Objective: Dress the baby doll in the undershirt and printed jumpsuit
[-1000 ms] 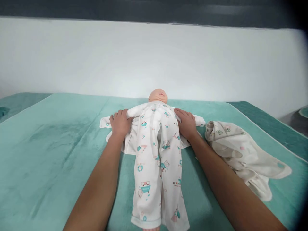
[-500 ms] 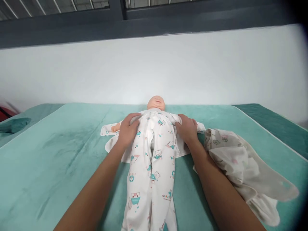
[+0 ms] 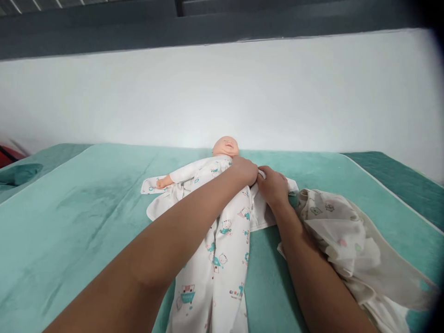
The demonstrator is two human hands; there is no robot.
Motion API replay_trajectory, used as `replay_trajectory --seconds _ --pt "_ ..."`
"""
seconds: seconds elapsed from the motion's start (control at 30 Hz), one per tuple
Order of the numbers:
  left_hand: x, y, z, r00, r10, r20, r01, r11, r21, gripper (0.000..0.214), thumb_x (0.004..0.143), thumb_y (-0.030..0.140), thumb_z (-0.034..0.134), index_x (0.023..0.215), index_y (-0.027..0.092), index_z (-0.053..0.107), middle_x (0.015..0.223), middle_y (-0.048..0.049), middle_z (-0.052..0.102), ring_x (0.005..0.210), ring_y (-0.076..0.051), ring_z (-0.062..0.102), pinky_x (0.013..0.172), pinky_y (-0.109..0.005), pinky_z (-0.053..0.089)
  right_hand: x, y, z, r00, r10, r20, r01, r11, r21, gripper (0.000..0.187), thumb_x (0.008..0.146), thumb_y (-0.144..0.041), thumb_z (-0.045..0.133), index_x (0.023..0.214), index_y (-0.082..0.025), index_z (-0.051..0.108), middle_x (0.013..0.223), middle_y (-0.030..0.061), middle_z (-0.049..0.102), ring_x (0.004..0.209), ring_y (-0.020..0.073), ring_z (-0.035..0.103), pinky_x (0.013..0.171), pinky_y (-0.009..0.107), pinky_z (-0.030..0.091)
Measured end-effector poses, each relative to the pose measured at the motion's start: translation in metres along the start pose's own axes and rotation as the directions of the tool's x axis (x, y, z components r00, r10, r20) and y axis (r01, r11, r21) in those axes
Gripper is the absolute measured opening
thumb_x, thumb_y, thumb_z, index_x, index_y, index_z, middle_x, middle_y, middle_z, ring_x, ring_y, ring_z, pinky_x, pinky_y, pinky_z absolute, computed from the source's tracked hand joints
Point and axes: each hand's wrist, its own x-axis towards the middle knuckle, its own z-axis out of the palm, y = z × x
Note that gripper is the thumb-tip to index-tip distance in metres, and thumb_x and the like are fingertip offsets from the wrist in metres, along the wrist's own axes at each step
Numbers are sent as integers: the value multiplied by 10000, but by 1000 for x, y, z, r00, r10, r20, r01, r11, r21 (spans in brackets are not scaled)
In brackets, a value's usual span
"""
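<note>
A baby doll (image 3: 225, 146) lies on its back, head toward the wall. White baby trousers (image 3: 225, 226) with teal cartoon prints cover its body from chest to legs. One doll arm (image 3: 164, 181) rests on a spread printed sleeve at left. My left hand (image 3: 245, 170) has crossed over the doll's chest, its fingers closed at the trousers' upper right edge and mostly hidden. Beside it, my right hand (image 3: 274, 187) pinches white cloth (image 3: 262, 174); which garment that fold belongs to is unclear. A white baby top (image 3: 262, 208) is spread under the doll.
A crumpled off-white baby garment (image 3: 347, 231) lies to the right, next to my right forearm. The teal bed cover (image 3: 86, 208) reaches a white wall (image 3: 173, 101) at the back. Something red (image 3: 9, 157) stands at the far left.
My left hand has moved right, from the doll's left-hand side in view across its chest to beside my right hand. The right hand stays near the same spot, gripping cloth.
</note>
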Motion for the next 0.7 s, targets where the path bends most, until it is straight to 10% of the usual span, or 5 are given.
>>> replay_trajectory --seconds 0.43,0.7 --pt "-11 -19 11 987 -125 -101 131 990 52 470 848 230 575 1309 137 550 1288 -190 570 1159 -325 569 901 -424 419 3 4 -5 983 166 75 -169 984 49 390 877 -331 369 1087 -201 671 1000 125 722 970 299 636 831 382 375" --pt "1 9 29 986 -66 -154 79 994 76 398 914 188 487 1302 141 563 1288 -182 571 1203 -337 530 982 -515 352 3 5 -3 982 165 96 -169 985 42 383 874 -338 356 1071 -203 655 989 126 713 957 314 622 835 402 361"
